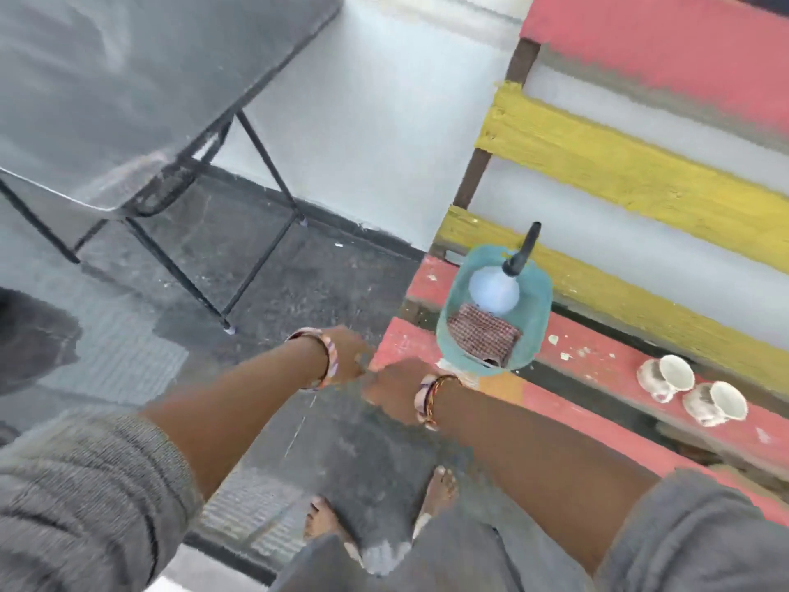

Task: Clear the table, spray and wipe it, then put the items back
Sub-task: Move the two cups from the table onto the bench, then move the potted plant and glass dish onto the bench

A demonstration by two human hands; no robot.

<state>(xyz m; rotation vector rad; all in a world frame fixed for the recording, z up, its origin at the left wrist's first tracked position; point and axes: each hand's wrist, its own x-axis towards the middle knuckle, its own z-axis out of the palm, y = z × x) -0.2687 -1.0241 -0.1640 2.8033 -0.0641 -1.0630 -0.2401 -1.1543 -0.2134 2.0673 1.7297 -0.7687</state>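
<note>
Both arms reach forward and down, wrists close together, over the dark floor (pixel 299 267). Left hand (pixel 348 356) and right hand (pixel 390 388) are blurred and seen from behind; fingers point away, so I cannot tell whether they are spread or curled, and nothing shows as held. Beaded bracelets on both wrists, grey sleeves (pixel 77 497) pushed up. Just beyond the right hand, nearly touching it, a teal plastic basket (pixel 540 326) sits on the red slat of a painted pallet bench (pixel 640 173). In the basket: a pale blue spray bottle (pixel 493 292) with black nozzle pointing up and away, standing at the far end, and a folded checked red cloth (pixel 484 335) at the near end, beside the bottle. No readable label or writing anywhere. Right of the right hand, well apart along the same bench, two white mugs (pixel 691 395) lie side by side, openings facing up toward the camera. The black metal folding table (pixel 141 79) stands up and to the left of the left hand, well apart from both hands. Bare feet (pixel 439 489) below the arms.
</note>
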